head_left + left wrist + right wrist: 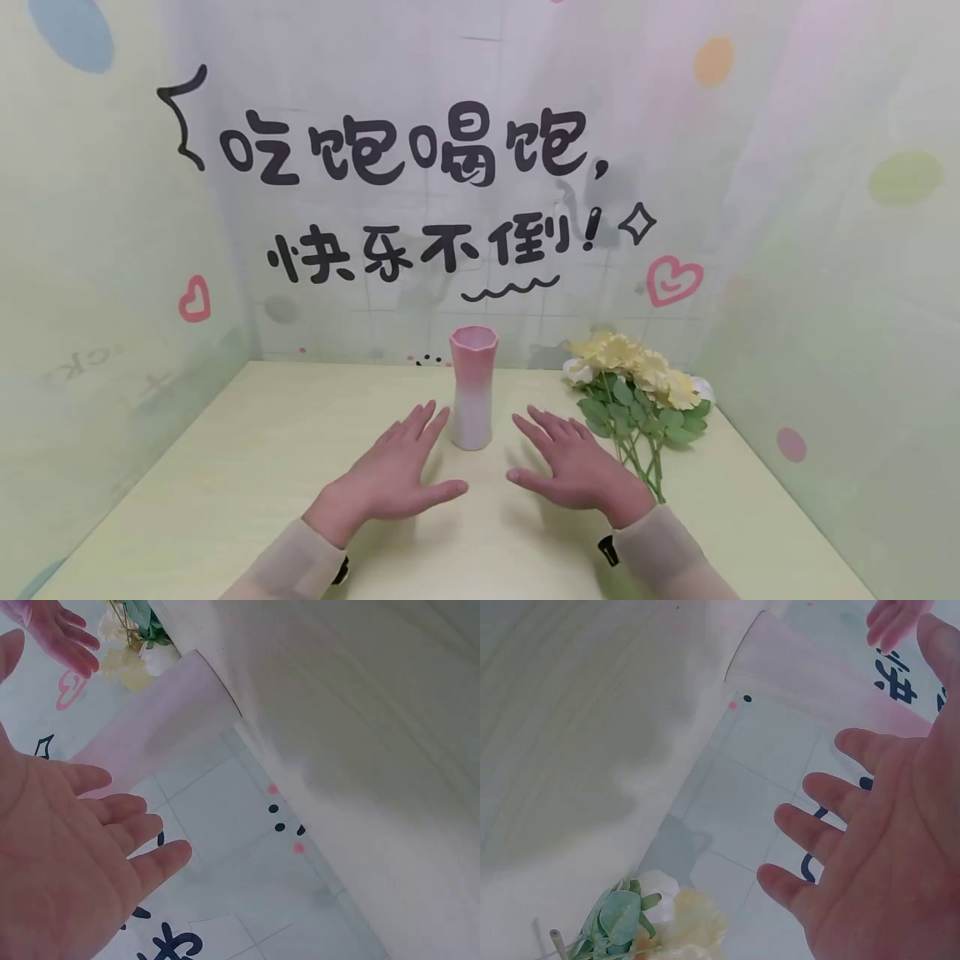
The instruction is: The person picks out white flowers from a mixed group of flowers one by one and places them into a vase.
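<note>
Vase (472,396), long axis vert., mouth (474,337) up, btwn L hand (393,477) & R hand (573,473), fingers (810,833) extended, empty.

Smooth, apparently ceramic vase (473,402)

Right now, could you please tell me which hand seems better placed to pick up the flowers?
Most likely the right hand: it is empty and close to the flowers. The left hand is empty too, but farther from them, on the other side of the pink-and-white vase.
</note>
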Available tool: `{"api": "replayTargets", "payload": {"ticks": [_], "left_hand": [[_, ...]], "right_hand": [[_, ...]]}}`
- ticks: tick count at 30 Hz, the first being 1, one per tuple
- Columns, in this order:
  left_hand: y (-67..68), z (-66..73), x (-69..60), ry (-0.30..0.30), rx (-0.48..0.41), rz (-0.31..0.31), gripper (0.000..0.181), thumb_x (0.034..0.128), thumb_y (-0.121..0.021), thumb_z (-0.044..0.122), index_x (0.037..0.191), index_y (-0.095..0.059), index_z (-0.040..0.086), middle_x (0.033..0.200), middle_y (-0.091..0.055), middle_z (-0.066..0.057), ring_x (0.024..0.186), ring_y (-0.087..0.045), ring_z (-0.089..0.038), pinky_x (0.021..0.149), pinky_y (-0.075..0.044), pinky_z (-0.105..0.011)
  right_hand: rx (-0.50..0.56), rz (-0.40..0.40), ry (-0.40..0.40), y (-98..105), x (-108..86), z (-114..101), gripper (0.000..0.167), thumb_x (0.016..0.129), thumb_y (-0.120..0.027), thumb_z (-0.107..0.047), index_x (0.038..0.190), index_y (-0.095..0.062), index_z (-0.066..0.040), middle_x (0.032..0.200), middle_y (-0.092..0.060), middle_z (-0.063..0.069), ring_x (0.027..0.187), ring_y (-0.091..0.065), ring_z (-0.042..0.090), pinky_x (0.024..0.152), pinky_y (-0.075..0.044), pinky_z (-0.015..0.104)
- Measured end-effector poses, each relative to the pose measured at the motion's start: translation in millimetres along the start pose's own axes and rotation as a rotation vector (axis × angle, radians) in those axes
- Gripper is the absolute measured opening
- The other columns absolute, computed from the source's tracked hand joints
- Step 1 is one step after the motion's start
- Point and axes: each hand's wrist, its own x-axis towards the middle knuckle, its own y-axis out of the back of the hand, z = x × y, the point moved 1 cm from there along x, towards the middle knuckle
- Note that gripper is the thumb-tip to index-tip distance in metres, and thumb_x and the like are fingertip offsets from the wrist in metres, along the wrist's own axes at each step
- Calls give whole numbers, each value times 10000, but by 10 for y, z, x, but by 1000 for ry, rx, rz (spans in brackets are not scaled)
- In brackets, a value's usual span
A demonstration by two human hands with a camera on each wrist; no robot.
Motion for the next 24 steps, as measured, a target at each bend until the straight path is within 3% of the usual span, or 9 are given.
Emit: {"api": "replayTargets", "payload": {"ticks": [8,12,18,24], "left_hand": [[20,-26,122,65,-135,67,1069,1005,-656,698,1734,-260,23,1796,-291,-224,1652,-333,-440,1309,-376,-626],[23,-9,228,83,-239,105,1043,1020,-681,638,1728,-251,4,1771,-333,-238,1629,-380,-435,1302,-388,-622],[-16,30,453,129,-398,162,1035,1027,-700,576,1729,-219,-12,1760,-337,-251,1612,-407,-434,1300,-387,-631],[-56,35,702,156,-470,218,998,1025,-748,416,1714,-208,-61,1751,-313,-311,1622,-372,-469,1312,-362,-644]], "right_hand": [[-5,55,-37,29,50,97,819,1063,-524,-713,1711,-412,-224,1733,-442,138,1561,-450,494,1284,-343,719],[-10,108,-39,61,67,171,797,1077,-529,-680,1689,-444,-177,1634,-545,163,1509,-517,460,1237,-440,670],[-75,183,-88,155,53,283,643,1085,-639,-532,1548,-600,-88,1454,-667,166,1332,-662,387,1103,-576,595],[-100,186,-172,271,23,443,518,1082,-686,-411,1453,-659,-50,1426,-671,192,1288,-670,408,1044,-597,607]]}}
